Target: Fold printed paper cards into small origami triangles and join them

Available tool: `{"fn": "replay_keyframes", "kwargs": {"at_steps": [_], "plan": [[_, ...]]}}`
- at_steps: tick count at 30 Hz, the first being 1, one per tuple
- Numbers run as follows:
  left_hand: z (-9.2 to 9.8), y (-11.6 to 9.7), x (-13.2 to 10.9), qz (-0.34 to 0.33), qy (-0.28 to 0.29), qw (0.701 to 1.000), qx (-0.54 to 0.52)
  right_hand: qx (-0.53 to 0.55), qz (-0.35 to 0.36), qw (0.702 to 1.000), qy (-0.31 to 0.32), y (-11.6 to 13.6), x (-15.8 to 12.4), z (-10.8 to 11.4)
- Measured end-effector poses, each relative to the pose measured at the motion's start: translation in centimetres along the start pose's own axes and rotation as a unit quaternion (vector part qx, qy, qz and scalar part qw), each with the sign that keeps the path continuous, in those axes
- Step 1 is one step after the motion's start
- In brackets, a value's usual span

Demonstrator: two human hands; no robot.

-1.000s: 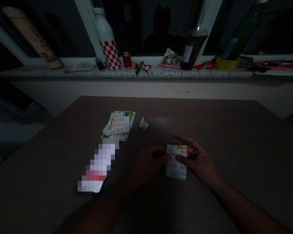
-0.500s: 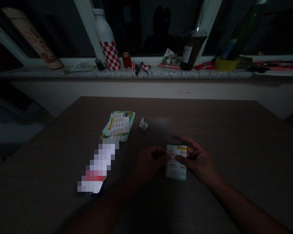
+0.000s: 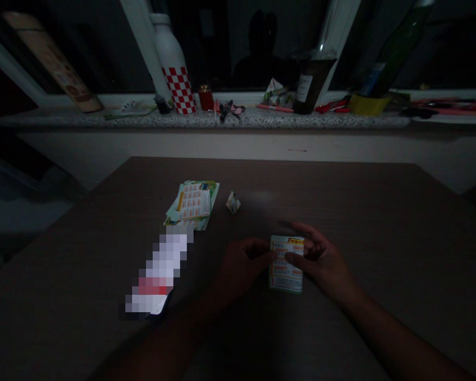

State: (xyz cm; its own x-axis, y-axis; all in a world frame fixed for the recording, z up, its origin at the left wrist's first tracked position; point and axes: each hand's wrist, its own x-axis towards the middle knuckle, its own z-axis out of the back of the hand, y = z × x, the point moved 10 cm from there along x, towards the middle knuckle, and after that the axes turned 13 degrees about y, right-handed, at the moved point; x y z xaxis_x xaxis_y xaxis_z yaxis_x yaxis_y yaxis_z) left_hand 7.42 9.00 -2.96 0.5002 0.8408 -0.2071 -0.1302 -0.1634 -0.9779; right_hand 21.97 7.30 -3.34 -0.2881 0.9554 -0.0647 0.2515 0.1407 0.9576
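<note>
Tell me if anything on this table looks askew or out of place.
Only small things. The stack of printed sheets is fanned unevenly, its top sheet skewed. A small folded paper lies alone beside it. The printed sheet pinched by the left hand and right hand looks intact.

A single head-worn camera looks forward and down, close above the left hand [image 3: 240, 267] and right hand [image 3: 326, 264] pinching a printed sheet [image 3: 285, 271] (just below frame centre). Beyond the grip stretches the table [image 3: 360, 201], farther off the windowsill [image 3: 103, 119], faced squarely.

Dim room: brown table [image 3: 341, 201] below speckled windowsill [image 3: 103, 119], dark window [image 3: 230, 42].
</note>
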Motion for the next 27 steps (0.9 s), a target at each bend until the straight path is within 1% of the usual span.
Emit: {"fn": "replay_keyframes", "kwargs": {"at_steps": [6,10,16,22,27], "plan": [[-0.03,-0.34,-0.01,-0.01,0.003,1.0,0.005,0.004,-0.003,1.0,0.004,0.05,0.07,-0.07],[-0.1,-0.14,0.0,-0.005,0.003,1.0,-0.007,0.003,0.001,1.0,0.008,-0.01,0.04,-0.06],[-0.08,-0.12,0.04,-0.015,0.003,1.0,-0.001,-0.009,0.0,1.0,-0.002,-0.04,0.05,0.1],[0.12,-0.01,0.0,0.002,-0.009,1.0,-0.005,-0.012,-0.002,1.0,-0.002,0.0,0.06,0.1],[-0.05,-0.21,0.0,-0.004,0.001,1.0,-0.006,-0.019,0.002,1.0,-0.002,0.13,0.11,0.13]]}}
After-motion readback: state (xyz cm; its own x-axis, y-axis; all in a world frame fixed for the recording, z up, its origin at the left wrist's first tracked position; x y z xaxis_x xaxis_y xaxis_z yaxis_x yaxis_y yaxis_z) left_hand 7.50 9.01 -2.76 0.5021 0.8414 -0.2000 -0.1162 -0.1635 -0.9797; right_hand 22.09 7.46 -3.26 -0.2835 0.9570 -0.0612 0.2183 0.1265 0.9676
